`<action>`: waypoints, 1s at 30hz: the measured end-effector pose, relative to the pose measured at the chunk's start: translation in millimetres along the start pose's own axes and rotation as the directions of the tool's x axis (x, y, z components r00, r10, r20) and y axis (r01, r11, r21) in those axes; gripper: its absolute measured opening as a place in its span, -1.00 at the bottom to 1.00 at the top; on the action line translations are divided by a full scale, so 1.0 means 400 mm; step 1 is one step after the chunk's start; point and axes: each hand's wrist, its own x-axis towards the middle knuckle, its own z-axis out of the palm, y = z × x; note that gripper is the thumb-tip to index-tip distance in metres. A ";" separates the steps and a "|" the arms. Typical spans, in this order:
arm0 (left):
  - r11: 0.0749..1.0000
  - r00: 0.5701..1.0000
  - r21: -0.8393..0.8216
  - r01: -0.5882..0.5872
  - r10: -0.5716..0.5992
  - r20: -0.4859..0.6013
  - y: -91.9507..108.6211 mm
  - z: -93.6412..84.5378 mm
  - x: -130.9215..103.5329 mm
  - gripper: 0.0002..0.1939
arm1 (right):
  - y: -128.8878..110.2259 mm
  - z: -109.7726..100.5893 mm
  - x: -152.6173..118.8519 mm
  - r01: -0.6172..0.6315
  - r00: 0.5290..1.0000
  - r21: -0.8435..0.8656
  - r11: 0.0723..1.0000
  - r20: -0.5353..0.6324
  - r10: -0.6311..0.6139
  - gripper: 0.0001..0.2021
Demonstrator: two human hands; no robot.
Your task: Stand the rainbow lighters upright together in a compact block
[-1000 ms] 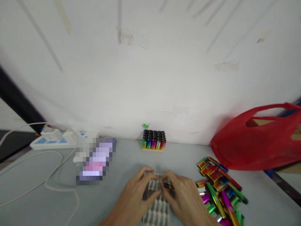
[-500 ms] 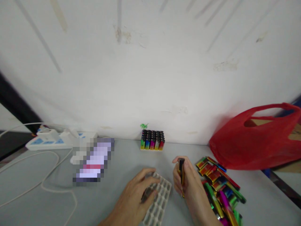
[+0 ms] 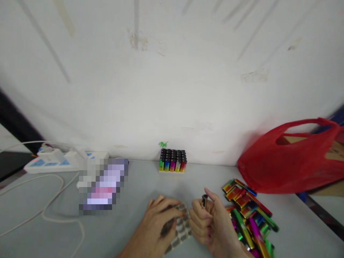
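Compared with half a second before, I see the right hand [image 3: 208, 224] has come down and closer to the left hand [image 3: 157, 224]; its grip is now a closed fist around one lighter [image 3: 204, 200], of which only the dark top sticks out above the fingers. Before, this lighter stood higher and more of its body showed. The grey tray [image 3: 182, 229] has turned more on its edge, and the left hand holds it from the left side, fingers bent over its rim, so this grip is closed on it. The tray has many small round cells, like moulded plastic.

The counter [image 3: 129, 200] is pale grey and smooth, and behind it stands a white wall [image 3: 172, 89] with scratches and stains. At the right lies a red plastic bag [image 3: 290, 157], thin and wrinkled. Just beside the right hand is a heap of loose lighters [image 3: 249, 215], shiny with rainbow metallic colours. At the left are a white power strip [image 3: 51, 161] and a white cable [image 3: 48, 204] in loops. Against the wall stands a small block of lighters [image 3: 172, 160], upright with black tops.
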 end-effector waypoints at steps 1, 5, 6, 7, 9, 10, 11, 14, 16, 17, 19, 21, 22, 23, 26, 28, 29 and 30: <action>1.000 1.000 0.004 -0.005 0.005 -0.003 -0.001 0.001 0.001 -0.56 | 0.000 0.000 0.001 -0.005 1.000 -0.008 1.000 0.002 0.005 -0.28; 1.000 1.000 0.022 -0.019 0.020 -0.019 -0.011 0.010 0.001 -0.57 | 0.003 0.003 0.004 -0.010 1.000 -0.026 1.000 0.015 0.010 -0.28; 0.999 0.999 0.030 -0.024 0.025 -0.033 -0.015 0.012 0.000 -0.59 | 0.003 0.004 0.004 -0.009 1.000 -0.030 1.000 0.010 0.009 -0.28; 0.999 0.998 0.038 -0.027 0.029 -0.055 -0.018 0.014 0.000 -0.62 | 0.004 0.004 0.004 -0.009 1.000 -0.033 0.999 -0.002 0.009 -0.27; 0.998 0.993 0.052 -0.017 0.024 -0.120 -0.023 0.013 0.000 -0.70 | 0.005 0.003 0.004 -0.018 0.999 -0.049 0.999 -0.049 0.015 -0.27; 0.999 0.988 0.053 -0.004 0.012 -0.155 -0.025 0.011 0.001 -0.73 | 0.005 0.001 0.005 -0.024 0.997 -0.066 0.998 -0.076 0.019 -0.28; 0.999 0.982 0.048 0.011 -0.002 -0.187 -0.025 0.008 0.001 -0.75 | 0.005 -0.001 0.005 -0.029 0.995 -0.087 0.996 -0.101 0.020 -0.29; 0.999 0.964 0.022 0.050 -0.042 -0.263 -0.022 -0.004 0.002 -0.75 | 0.007 -0.012 0.010 -0.001 0.989 -0.172 0.985 -0.144 -0.024 -0.32; 0.997 0.957 0.018 0.069 -0.061 -0.282 -0.017 -0.008 0.000 -0.75 | 0.010 -0.020 0.014 0.049 0.986 -0.231 0.972 -0.143 -0.084 -0.32; 0.997 0.959 0.023 0.077 -0.068 -0.276 -0.015 -0.007 -0.002 -0.74 | 0.011 -0.023 0.016 0.075 0.983 -0.257 0.964 -0.144 -0.114 -0.32; 0.995 0.970 0.037 0.091 -0.080 -0.230 -0.009 -0.004 -0.007 -0.56 | 0.013 -0.027 0.017 0.101 0.977 -0.288 0.952 -0.149 -0.149 -0.30; 0.993 0.980 0.048 0.107 -0.098 -0.171 -0.002 0.002 -0.011 -0.26 | 0.013 -0.026 0.016 0.101 0.977 -0.298 0.949 -0.152 -0.152 -0.30; 0.992 0.984 0.051 0.115 -0.107 -0.142 0.001 0.004 -0.013 -0.13 | 0.013 -0.026 0.015 0.093 0.980 -0.303 0.948 -0.141 -0.141 -0.30; 0.991 0.987 0.057 0.118 -0.111 -0.117 0.004 0.005 -0.013 -0.06 | 0.012 -0.025 0.014 0.091 0.981 -0.307 0.947 -0.137 -0.139 -0.30; 0.990 0.993 0.091 0.111 -0.107 -0.051 0.010 0.003 -0.008 -0.16 | 0.008 -0.025 0.014 0.106 0.976 -0.314 0.943 -0.149 -0.159 -0.31; 0.988 0.993 0.102 0.113 -0.110 -0.033 0.009 0.000 -0.004 -0.25 | 0.005 -0.026 0.015 0.111 0.972 -0.316 0.942 -0.164 -0.169 -0.31; 0.989 0.993 0.095 0.115 -0.112 -0.038 0.007 -0.001 -0.003 -0.27 | 0.002 -0.027 0.015 0.111 0.970 -0.322 0.940 -0.172 -0.173 -0.31; 0.990 0.993 0.083 0.114 -0.110 -0.051 0.004 -0.001 -0.003 -0.26 | 0.001 -0.027 0.015 0.111 0.968 -0.332 0.937 -0.177 -0.178 -0.31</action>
